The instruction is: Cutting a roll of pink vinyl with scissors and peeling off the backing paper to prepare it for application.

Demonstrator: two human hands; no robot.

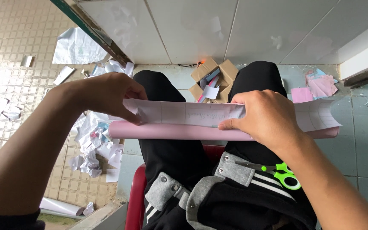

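A long pink paper roll (pixel 171 131) lies across my knees, its loose white gridded edge (pixel 184 113) turned up. My left hand (pixel 107 94) pinches that edge near the roll's left end. My right hand (pixel 265 116) presses down on the roll and the sheet toward the right. Scissors with green handles (pixel 283 173) rest on my lap by my right forearm.
I sit on a red chair (pixel 135 196) above a tiled floor. An open cardboard box (pixel 211 79) with paper pieces stands between my feet. Crumpled white scraps (pixel 93 147) litter the left side; pink sheets (pixel 316 87) lie at the right. A white roll (pixel 60 207) lies bottom left.
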